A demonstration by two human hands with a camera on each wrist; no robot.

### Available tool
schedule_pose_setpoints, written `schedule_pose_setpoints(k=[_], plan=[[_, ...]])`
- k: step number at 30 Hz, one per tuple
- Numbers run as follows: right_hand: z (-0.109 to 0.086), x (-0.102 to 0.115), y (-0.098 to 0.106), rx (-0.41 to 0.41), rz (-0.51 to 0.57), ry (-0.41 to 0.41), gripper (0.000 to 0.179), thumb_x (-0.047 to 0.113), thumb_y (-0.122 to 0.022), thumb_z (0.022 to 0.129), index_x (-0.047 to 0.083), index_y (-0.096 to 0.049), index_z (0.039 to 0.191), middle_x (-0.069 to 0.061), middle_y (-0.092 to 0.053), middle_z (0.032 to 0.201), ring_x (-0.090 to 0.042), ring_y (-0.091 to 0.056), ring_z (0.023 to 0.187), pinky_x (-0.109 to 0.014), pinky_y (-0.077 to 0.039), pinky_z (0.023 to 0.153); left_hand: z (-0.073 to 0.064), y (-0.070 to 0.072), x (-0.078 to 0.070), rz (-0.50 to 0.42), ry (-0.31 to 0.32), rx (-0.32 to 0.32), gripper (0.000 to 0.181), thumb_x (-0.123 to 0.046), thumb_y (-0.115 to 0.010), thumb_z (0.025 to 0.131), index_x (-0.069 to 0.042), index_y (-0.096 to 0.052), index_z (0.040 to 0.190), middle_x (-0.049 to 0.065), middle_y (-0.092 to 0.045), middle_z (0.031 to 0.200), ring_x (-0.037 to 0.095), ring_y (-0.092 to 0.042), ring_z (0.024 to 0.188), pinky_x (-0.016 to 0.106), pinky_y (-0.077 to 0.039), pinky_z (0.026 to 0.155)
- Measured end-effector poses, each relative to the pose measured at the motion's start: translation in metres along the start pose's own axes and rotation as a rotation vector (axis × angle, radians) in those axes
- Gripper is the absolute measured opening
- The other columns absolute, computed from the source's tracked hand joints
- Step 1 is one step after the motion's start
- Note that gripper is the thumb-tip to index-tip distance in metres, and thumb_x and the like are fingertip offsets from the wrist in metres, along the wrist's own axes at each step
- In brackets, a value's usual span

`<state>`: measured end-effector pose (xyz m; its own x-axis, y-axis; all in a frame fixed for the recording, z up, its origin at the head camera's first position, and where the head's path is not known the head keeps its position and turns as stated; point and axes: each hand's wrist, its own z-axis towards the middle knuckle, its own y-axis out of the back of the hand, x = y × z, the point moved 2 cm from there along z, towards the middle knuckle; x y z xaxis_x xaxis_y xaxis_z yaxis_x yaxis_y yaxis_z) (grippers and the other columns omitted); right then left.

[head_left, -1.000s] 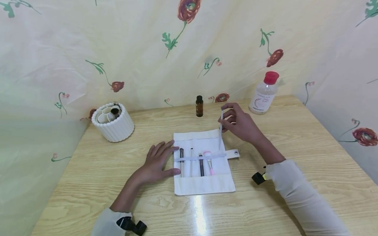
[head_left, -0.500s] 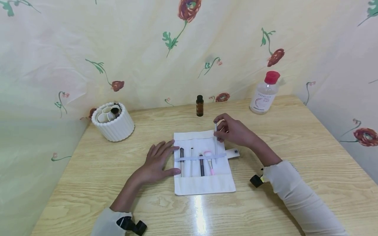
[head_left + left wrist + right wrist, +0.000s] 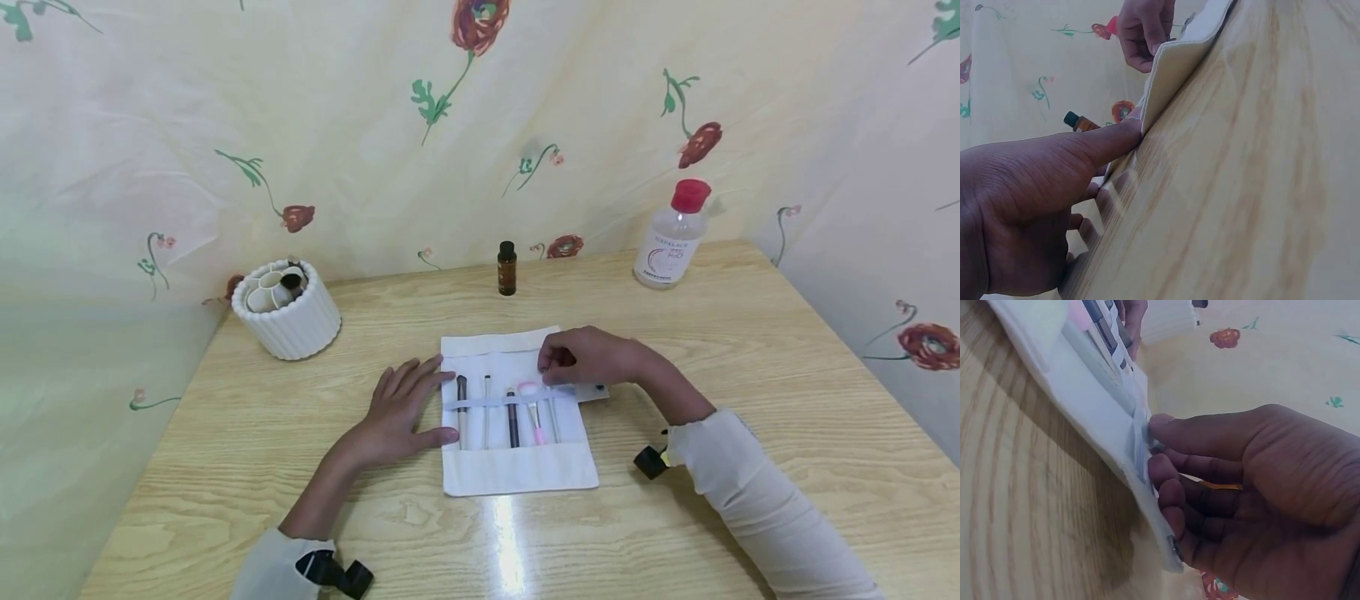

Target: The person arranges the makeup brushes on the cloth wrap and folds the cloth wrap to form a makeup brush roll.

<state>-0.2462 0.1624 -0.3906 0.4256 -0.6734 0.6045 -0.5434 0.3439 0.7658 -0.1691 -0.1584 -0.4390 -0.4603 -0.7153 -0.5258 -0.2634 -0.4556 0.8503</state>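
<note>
A white fabric brush roll [image 3: 517,475] lies unrolled on the table, an elastic band [image 3: 498,402] running across it. Several makeup brushes are tucked under the band, among them a dark-handled brush [image 3: 513,425] and a pink fan-shaped brush [image 3: 536,421]. At the right end of the row, a slim pale brush [image 3: 555,423] passes beneath the band. My right hand [image 3: 588,357] pinches its top end between thumb and fingers; the brush's tip is hidden there. My left hand [image 3: 401,417] lies with fingers spread, thumb and index finger resting on the roll's left edge.
A white ribbed holder [image 3: 292,325] with brushes stands at the back left. Toward the back stand a small brown bottle [image 3: 507,271] and a clear red-capped bottle [image 3: 670,246]. A snap strap [image 3: 597,392] sticks out from the roll's right side. Floral cloth hangs behind.
My right hand has come down and toward me, sliding the pale brush under the elastic band into the roll beside the pink one. The left hand has stayed in place.
</note>
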Motion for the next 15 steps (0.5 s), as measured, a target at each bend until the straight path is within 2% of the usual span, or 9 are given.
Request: schedule_pose_setpoints(k=[4,10,13,15], plan=[[-0.003,0.001,0.004,0.000,-0.058,-0.007,0.007,0.023,-0.065,0.100,0.021,-0.069,0.104,0.005,-0.063,0.090,-0.015,-0.056,0.082,-0.032,-0.049,0.070,0.000,0.000,0.000,0.001,0.002,-0.001,0.084,-0.064,-0.065,0.088,-0.024,-0.035,0.156,0.003,-0.013,0.168,0.035,-0.004,0.152,0.060,0.007,0.117],[-0.020,-0.003,0.026,-0.131,-0.091,-0.084,0.008,0.019,-0.063,0.101,0.014,-0.068,0.103,0.001,-0.065,0.090,-0.017,-0.057,0.079,-0.034,-0.050,0.068,0.001,-0.001,0.001,-0.019,0.014,-0.008,0.082,-0.063,-0.067,0.088,-0.025,-0.037,0.154,0.002,-0.015,0.167,0.034,-0.004,0.152,0.058,0.008,0.117],[-0.032,-0.009,0.039,-0.186,-0.133,-0.158,0.007,0.016,-0.065,0.098,0.010,-0.067,0.101,-0.002,-0.064,0.088,-0.019,-0.056,0.078,-0.034,-0.049,0.067,0.002,-0.002,0.002,-0.014,0.015,-0.015,0.081,-0.063,-0.067,0.088,-0.025,-0.039,0.153,0.002,-0.017,0.166,0.033,-0.006,0.152,0.057,0.006,0.117],[-0.039,-0.016,0.046,-0.193,-0.170,-0.228,0.010,0.016,-0.066,0.097,0.007,-0.065,0.100,-0.003,-0.063,0.087,-0.020,-0.055,0.077,-0.034,-0.048,0.066,0.002,-0.003,0.003,-0.007,0.008,-0.021,0.080,-0.063,-0.067,0.088,-0.024,-0.040,0.153,0.002,-0.019,0.165,0.032,-0.007,0.151,0.058,0.004,0.117]])
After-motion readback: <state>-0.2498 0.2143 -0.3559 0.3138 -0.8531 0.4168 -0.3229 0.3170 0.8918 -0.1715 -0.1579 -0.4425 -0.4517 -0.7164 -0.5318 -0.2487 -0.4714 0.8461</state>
